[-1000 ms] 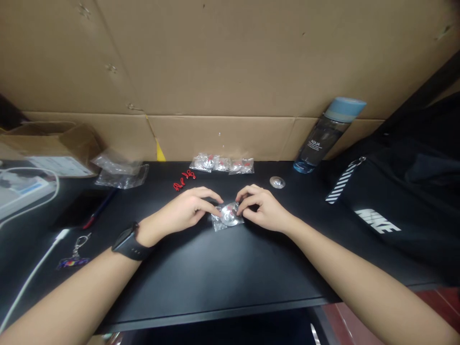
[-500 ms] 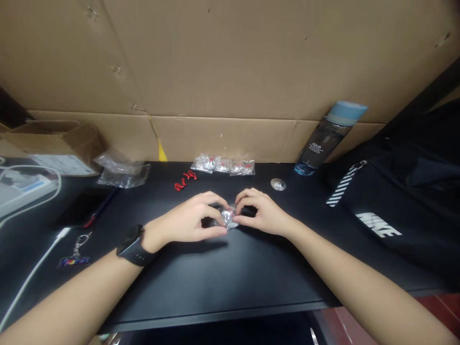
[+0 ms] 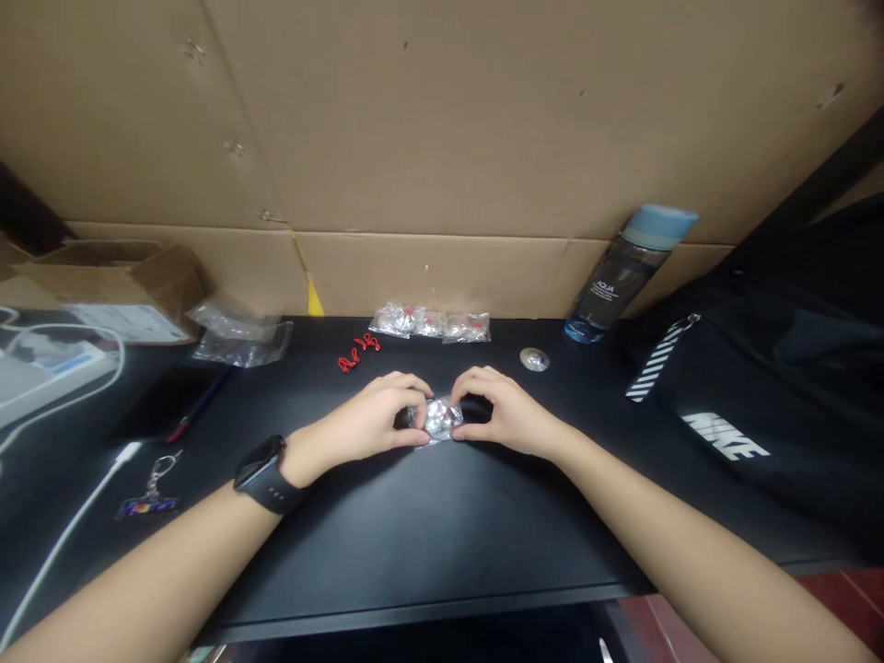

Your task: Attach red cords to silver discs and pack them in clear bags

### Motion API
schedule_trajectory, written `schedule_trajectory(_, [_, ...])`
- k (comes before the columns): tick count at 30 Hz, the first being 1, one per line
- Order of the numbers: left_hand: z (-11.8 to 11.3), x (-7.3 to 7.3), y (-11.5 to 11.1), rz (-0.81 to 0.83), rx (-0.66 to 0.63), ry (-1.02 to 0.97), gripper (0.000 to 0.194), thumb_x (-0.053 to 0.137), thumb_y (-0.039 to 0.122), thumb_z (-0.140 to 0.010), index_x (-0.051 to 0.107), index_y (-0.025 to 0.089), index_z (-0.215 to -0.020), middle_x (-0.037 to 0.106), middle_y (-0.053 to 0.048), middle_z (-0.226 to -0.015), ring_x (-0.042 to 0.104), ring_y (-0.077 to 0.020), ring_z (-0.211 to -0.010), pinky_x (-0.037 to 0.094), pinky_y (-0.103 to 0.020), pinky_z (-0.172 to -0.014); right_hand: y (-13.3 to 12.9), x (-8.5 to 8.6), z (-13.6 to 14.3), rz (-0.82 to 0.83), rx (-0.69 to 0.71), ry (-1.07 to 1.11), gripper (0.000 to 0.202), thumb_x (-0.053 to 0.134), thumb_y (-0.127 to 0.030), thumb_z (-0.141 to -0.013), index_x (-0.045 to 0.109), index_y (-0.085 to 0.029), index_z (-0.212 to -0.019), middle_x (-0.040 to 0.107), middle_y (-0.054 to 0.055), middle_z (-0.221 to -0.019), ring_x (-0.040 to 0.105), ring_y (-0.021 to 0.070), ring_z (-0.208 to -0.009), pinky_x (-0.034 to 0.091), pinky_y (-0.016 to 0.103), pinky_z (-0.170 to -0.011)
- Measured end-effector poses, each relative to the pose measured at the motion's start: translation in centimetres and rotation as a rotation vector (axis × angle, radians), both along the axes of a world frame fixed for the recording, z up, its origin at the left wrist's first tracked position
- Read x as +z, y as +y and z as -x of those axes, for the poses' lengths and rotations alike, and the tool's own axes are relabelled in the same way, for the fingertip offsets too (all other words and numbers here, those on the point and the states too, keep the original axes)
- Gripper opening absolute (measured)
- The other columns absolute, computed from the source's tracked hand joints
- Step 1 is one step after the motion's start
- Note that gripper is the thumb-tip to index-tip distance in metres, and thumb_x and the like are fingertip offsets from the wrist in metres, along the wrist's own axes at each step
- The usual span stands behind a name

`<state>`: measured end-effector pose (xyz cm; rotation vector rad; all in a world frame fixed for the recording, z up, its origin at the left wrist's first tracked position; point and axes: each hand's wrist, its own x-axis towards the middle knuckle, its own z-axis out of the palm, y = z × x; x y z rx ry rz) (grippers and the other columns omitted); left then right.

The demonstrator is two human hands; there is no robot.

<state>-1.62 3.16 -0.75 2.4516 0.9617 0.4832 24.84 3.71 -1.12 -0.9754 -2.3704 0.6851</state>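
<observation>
Between my hands, low over the black table [image 3: 414, 543], is a small clear plastic packet [image 3: 440, 419] with something silvery and a bit of red inside. My left hand [image 3: 383, 414] pinches its left side with thumb and fingers. On the right edge, my right hand [image 3: 501, 410] grips it the same way. Behind them lie several similar packets [image 3: 428, 322] in a row against the cardboard. Several small red looped cords [image 3: 357, 354] rest beyond my left hand. A round silvery disc [image 3: 534, 359] lies beyond my right hand.
A tilted water bottle [image 3: 614, 273] leans on the cardboard wall [image 3: 442, 138] at the back right. A black bag [image 3: 752, 396] fills the right side. Crumpled plastic bags [image 3: 241, 336], an open carton [image 3: 131, 285], a white cable [image 3: 75, 516] and a keychain [image 3: 148, 502] are on the left.
My fingers have shifted outward to the packet's sides, so more of it shows flat between them. The whole view has moved slightly; the other items stay in place.
</observation>
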Motion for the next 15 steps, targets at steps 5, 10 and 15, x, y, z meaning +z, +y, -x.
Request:
schedule_trajectory(5, [0.1,0.1,-0.1,-0.018,0.14,0.004,0.043,0.087,0.038,-0.076,0.053,0.023,-0.097,0.067,-0.003,-0.11,0.059,-0.0267,-0.102,0.04,-0.038,-0.09,-0.5,0.5,0.0,-0.001,0.006,0.01,0.064,0.087,-0.028,-0.079,0.057,-0.03,-0.135,0.066,0.007,-0.128,0.06,0.0268,-0.116,0.044,0.046,-0.104])
schedule_trajectory(10, [0.0,-0.1,-0.5,-0.042,0.174,0.024,0.053,0.087,0.036,-0.077,0.053,0.026,-0.117,0.067,-0.001,-0.102,0.06,-0.0266,-0.101,0.033,-0.038,-0.092,-1.3,0.4,0.6,0.024,-0.022,0.054,0.057,0.083,-0.028,-0.082,0.058,-0.029,-0.134,0.07,0.006,-0.124,0.064,0.0258,-0.113,0.047,0.044,-0.101])
schedule_trajectory(15, [0.0,-0.2,-0.6,-0.083,0.142,-0.004,0.062,0.086,0.035,-0.078,0.051,0.029,-0.129,0.068,0.0,-0.099,0.063,-0.0271,-0.104,0.031,-0.039,-0.093,-1.6,0.1,1.1,0.054,-0.081,0.133,0.038,0.077,-0.022,-0.088,0.065,-0.029,-0.123,0.076,0.001,-0.101,0.071,0.022,-0.098,0.048,0.04,-0.096])
